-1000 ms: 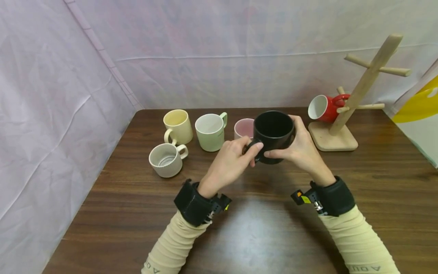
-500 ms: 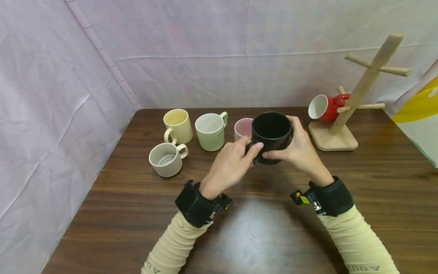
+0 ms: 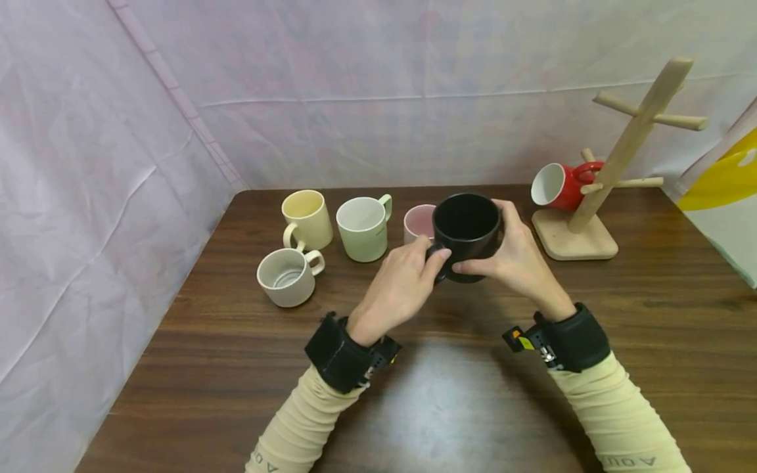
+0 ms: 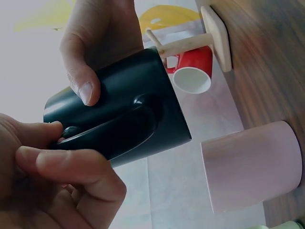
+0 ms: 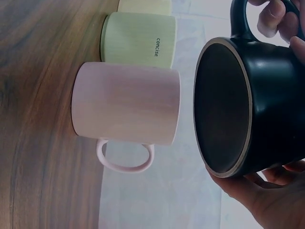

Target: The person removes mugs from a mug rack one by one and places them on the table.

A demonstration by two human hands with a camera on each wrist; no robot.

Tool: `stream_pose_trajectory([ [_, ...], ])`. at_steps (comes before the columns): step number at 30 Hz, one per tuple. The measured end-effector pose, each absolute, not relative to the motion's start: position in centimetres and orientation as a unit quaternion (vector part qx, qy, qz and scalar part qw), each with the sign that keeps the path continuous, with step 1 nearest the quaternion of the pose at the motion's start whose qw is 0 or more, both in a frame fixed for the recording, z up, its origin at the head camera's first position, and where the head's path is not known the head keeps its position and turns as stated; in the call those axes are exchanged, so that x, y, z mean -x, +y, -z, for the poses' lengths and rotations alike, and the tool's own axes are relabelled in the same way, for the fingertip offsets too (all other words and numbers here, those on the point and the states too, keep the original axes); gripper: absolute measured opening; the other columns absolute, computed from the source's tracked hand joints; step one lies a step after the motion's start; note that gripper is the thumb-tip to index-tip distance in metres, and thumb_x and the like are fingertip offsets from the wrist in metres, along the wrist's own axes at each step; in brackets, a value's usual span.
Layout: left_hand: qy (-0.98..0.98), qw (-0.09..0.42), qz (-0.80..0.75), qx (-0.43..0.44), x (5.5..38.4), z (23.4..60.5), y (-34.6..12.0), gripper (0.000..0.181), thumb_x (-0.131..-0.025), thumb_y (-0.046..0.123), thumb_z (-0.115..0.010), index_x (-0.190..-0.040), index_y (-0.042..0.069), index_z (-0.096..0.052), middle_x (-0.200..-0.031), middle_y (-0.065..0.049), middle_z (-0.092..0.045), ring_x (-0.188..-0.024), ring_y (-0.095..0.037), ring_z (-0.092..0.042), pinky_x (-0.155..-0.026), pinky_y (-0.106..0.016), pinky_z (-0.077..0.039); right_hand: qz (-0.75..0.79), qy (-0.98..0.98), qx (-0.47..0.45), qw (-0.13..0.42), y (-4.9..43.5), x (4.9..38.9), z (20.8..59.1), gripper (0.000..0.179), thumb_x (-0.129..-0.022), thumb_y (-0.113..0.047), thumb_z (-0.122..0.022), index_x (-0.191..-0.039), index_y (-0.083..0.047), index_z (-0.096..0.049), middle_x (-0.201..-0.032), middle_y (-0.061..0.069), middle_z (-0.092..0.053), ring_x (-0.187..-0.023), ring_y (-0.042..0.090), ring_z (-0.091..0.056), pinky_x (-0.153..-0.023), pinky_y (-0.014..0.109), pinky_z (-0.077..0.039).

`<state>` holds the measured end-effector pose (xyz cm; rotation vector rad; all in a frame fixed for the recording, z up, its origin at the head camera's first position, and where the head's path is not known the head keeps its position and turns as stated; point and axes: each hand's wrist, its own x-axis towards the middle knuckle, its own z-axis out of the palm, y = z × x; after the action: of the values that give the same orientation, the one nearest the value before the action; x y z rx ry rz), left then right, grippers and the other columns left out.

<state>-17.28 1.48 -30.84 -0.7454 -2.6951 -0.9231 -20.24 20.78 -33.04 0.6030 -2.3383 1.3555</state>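
Both hands hold a black mug (image 3: 467,226) above the table, its mouth upward. My left hand (image 3: 402,282) pinches the mug's handle (image 4: 126,131) between thumb and fingers. My right hand (image 3: 517,256) grips the mug's body from the right side, thumb on the near face. In the right wrist view the bare underside (image 5: 223,107) of the black mug shows, raised off the table. Right behind it stands a pink mug (image 5: 126,102), partly hidden by the black mug in the head view; its own handle shows in the right wrist view.
At the right stands a wooden mug tree (image 3: 621,151) with a red mug (image 3: 569,187) hung on a low peg. To the left are a pale green mug (image 3: 363,233), a yellow mug (image 3: 313,223) and a grey-white cup (image 3: 288,279). A cloth wall (image 3: 378,144) closes off the back.
Both hands and the black mug have shifted slightly to the left. The grip on the mug looks the same, and the other mugs have stayed put.
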Motion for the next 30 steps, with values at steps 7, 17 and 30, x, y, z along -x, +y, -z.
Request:
stream_pose_trajectory([
  [7,-0.903,0.119,0.321,0.26,17.4,30.8,1.5,0.024,-0.095,0.028,-0.043,-0.08,0.01,-0.048,-0.067,-0.002,-0.046,-0.066,-0.014,-0.046,-0.056,-0.029,-0.039,-0.485,-0.83,-0.209,0.18,20.8,20.1,32.8,0.093,-0.05,-0.013,-0.087,-0.126,-0.003,-0.034,-0.113,0.013,-0.053,-0.101,0.02,-0.047,-0.081,0.048,-0.039],
  [17,-0.891,0.139,0.342,0.264,17.5,30.8,1.5,0.024,-0.095,0.025,-0.045,-0.076,0.01,-0.048,-0.066,-0.002,-0.046,-0.065,-0.013,-0.045,-0.056,-0.028,-0.039,-0.488,-0.832,-0.206,0.164,21.0,20.4,33.0,0.091,-0.053,-0.004,-0.084,-0.127,0.0,-0.032,-0.117,0.017,-0.05,-0.103,0.024,-0.047,-0.083,0.05,-0.041],
  [30,-0.892,0.148,0.365,0.22,18.0,31.1,0.2,0.024,-0.094,0.027,-0.047,-0.077,0.011,-0.05,-0.07,-0.002,-0.049,-0.067,-0.013,-0.046,-0.06,-0.031,-0.041,-0.558,-0.779,-0.224,0.18,23.4,20.3,31.6,0.048,-0.085,-0.003,-0.056,-0.128,-0.005,-0.034,-0.117,0.016,-0.049,-0.103,0.023,-0.048,-0.081,0.023,-0.043],
])
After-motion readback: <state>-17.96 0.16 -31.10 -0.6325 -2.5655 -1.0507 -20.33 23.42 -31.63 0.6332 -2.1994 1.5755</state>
